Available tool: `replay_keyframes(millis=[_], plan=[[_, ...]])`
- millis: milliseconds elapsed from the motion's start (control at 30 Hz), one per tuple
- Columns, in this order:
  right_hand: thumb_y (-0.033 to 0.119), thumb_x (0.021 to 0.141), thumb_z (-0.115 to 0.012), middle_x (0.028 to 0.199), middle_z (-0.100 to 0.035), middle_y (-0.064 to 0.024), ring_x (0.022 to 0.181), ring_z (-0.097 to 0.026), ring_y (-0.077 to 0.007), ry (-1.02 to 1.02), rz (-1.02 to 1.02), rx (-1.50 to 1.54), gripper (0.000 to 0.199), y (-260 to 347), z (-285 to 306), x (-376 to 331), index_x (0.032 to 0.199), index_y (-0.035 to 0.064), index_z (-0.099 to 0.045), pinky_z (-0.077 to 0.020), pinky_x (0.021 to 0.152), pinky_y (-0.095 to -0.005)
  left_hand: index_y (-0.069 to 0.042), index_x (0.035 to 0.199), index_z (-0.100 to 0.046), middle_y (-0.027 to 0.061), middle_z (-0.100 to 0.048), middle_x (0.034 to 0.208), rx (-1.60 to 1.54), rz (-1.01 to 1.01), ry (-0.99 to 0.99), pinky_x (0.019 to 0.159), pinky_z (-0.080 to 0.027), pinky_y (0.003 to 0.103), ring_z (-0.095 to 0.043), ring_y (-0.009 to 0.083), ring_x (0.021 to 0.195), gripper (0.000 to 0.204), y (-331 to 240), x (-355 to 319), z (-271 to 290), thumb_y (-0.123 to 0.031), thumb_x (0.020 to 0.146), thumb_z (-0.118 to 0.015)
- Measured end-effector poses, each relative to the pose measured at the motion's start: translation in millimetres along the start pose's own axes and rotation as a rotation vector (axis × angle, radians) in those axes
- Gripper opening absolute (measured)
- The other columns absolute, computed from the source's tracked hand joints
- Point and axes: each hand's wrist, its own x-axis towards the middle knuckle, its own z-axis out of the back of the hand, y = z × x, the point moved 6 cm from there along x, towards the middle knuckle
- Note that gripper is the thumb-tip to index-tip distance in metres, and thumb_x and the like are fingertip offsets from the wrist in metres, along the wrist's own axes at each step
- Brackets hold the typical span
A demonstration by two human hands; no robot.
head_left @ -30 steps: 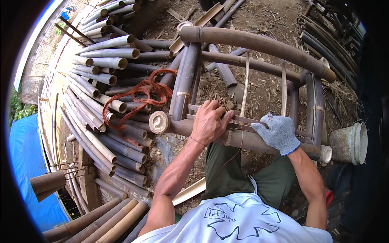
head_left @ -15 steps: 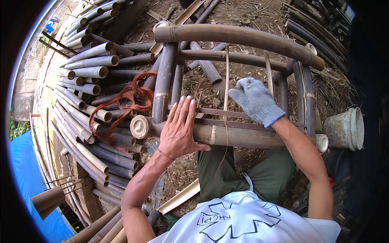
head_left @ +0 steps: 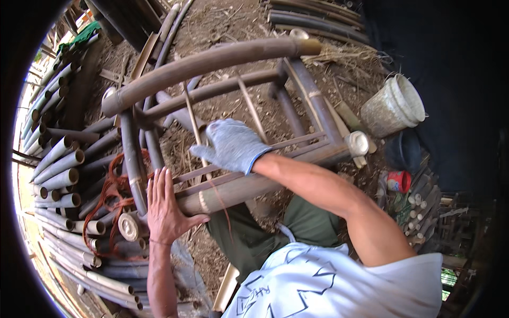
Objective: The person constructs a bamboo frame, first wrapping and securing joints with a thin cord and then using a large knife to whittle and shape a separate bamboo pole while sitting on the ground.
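Note:
A bamboo frame [head_left: 212, 63] with thick dark poles stands in front of me, its near pole [head_left: 260, 177] crossing above my knees. My left hand [head_left: 167, 212], bare, lies with fingers stretched over the left end of that pole. My right hand [head_left: 233, 143], in a grey knitted glove, is over the thin dark slats [head_left: 302, 146] just beyond the pole. Its thumb sticks out to the left across a pale upright strip [head_left: 192, 114]; the other fingertips are partly hidden. A reddish string [head_left: 222, 204] hangs down the near pole.
Stacked bamboo poles [head_left: 61, 164] fill the left side, with tangled orange-red twine [head_left: 114, 191] beside the frame. At the right stand a dirty white bucket [head_left: 392, 108], a dark tub [head_left: 403, 151] and a red container [head_left: 398, 182]. More poles [head_left: 318, 21] lie at the back.
The view has turned, so the frame looks tilted and further left. My right hand has moved left along the slats, its thumb now over the pale strip. My left hand stays on the pole.

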Motion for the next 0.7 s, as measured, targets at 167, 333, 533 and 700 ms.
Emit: replay_keyframes(millis=[167, 333, 533, 700], plan=[[0.067, 0.096, -0.043, 0.085, -0.068, -0.0257, 0.086, -0.069, -0.0403, 0.089, -0.094, 0.075, 0.074, -4, 9, -7, 0.084, -0.0015, -0.069, -0.0534, 0.083, -0.0507, 0.003, 0.149, -0.035, 0.025, -0.041, 0.15, -0.071, 0.068, 0.054, 0.121, -0.025, 0.05, -0.032, 0.041, 0.145, 0.127, 17, 5, -8, -0.085, 0.063, -0.067], [0.07, 0.097, -0.036, 0.084, -0.068, -0.0269, 0.086, -0.069, -0.0424, 0.094, -0.074, -0.035, 0.079, 7, 16, -13, 0.084, -0.0003, -0.07, -0.0545, 0.08, -0.0511, 0.001, 0.141, -0.047, 0.0227, -0.049, 0.14, -0.158, 0.067, 0.046, 0.115, -0.033, 0.049, -0.043, 0.0403, 0.135, 0.104, 27, 3, -3, -0.072, 0.072, -0.073], [0.058, 0.095, -0.054, 0.074, -0.067, -0.0148, 0.073, -0.068, -0.0343, 0.01, 0.237, -0.097, 0.057, 22, -4, -33, 0.071, 0.0084, -0.067, -0.0532, 0.063, -0.0461, -0.005, 0.096, -0.073, 0.0121, -0.063, 0.101, -0.177, 0.165, -0.009, 0.093, -0.045, 0.044, -0.058, 0.0316, 0.108, 0.06, 30, 28, -2, -0.064, 0.084, -0.067], [0.061, 0.087, -0.065, 0.06, -0.062, -0.0118, 0.056, -0.064, -0.0328, 0.004, 0.297, -0.138, 0.056, 29, -3, -38, 0.065, 0.0101, -0.068, -0.0494, 0.053, -0.044, -0.007, 0.085, -0.076, 0.0103, -0.062, 0.089, -0.195, 0.263, -0.207, 0.087, -0.047, 0.04, -0.061, 0.0292, 0.096, 0.056, 29, 15, -8, -0.062, 0.084, -0.069]])
